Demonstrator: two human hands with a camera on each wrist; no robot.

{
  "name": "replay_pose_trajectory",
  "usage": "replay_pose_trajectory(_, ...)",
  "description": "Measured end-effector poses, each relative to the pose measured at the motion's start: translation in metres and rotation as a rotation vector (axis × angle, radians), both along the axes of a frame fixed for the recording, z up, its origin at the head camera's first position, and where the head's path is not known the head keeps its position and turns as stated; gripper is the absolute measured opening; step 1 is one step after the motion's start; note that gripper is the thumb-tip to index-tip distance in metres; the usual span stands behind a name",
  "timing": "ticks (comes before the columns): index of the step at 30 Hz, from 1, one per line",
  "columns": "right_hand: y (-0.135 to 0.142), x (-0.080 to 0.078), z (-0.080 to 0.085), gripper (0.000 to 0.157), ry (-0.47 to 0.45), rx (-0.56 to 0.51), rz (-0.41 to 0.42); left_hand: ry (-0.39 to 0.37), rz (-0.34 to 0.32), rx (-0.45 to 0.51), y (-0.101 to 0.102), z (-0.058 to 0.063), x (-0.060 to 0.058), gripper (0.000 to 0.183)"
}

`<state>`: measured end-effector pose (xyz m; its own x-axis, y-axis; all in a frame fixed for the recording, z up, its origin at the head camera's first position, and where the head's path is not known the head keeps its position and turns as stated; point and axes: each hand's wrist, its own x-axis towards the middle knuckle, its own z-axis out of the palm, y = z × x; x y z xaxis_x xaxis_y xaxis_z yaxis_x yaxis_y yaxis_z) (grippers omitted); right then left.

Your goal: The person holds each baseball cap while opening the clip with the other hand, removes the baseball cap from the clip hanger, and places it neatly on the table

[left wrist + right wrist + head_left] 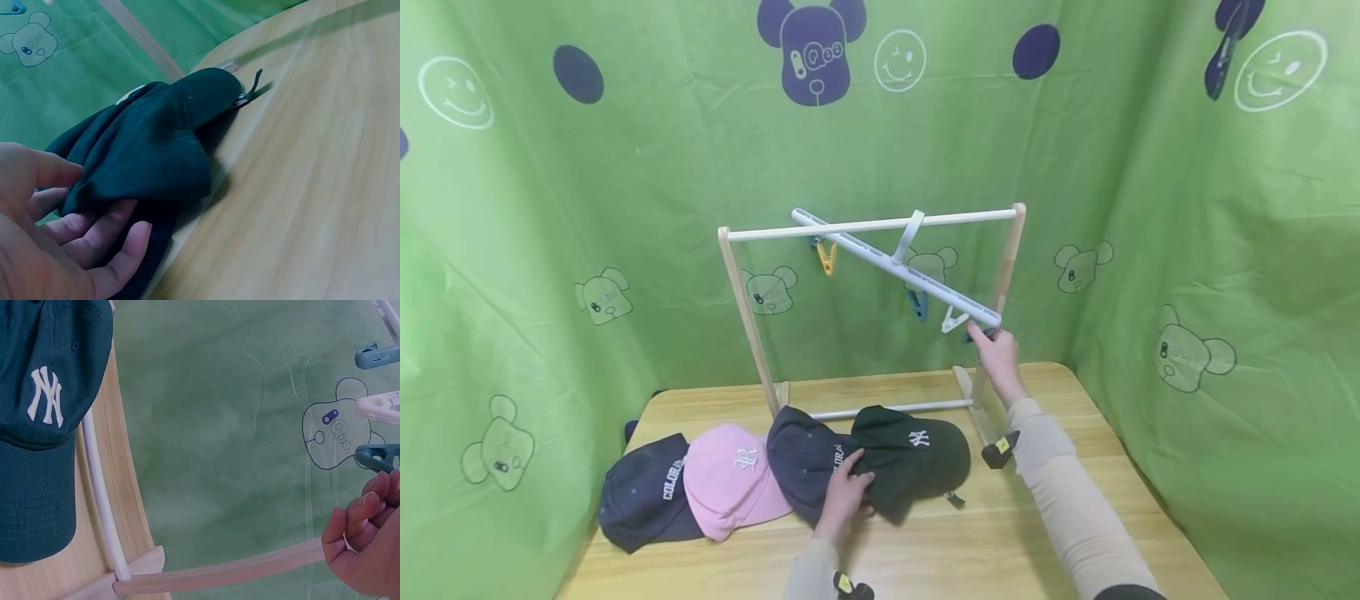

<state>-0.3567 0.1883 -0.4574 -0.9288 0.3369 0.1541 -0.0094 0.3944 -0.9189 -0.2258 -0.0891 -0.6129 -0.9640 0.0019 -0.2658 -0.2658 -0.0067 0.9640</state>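
Observation:
In the head view my left hand [844,493] pinches the rear edge of a dark green baseball cap [946,457] with a white NY logo. The left wrist view shows the thumb outside the fabric and the fingers under its edge. My right hand [1000,358] is at the lowered right end of a white clip hanger [942,292], which hangs tilted by its hook from the rack's rod. In the right wrist view that hand's fingertips pinch a blue clip [377,456]. A white clip [952,320], another blue clip [918,305] and a yellow clip [827,258] dangle from the hanger.
A wooden rack [748,321] with white rods stands at the back of the wooden table [955,554]. Left of the green cap lie a dark grey cap [797,454], a pink cap [722,483] and a navy cap [640,492], overlapping. Green curtains [662,150] enclose the table.

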Motion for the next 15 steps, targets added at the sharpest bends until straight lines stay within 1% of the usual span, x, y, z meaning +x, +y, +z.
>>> replay_pose_trajectory(7, 0.001, 0.0, -0.001, 0.04, 0.018, -0.045, 0.016, -0.001, -0.056, -0.024, -0.007, 0.004, 0.001, 0.058)
replay_pose_trajectory(10, 0.001, 0.001, 0.0, 0.042, 0.02, -0.064, 0.019, -0.004, -0.062, -0.033, -0.009, 0.008, 0.004, 0.056)
replay_pose_trajectory(15, 0.001, 0.0, 0.001, 0.043, 0.028, -0.058, 0.012, -0.014, -0.068, -0.042, -0.013, 0.013, 0.005, 0.055)
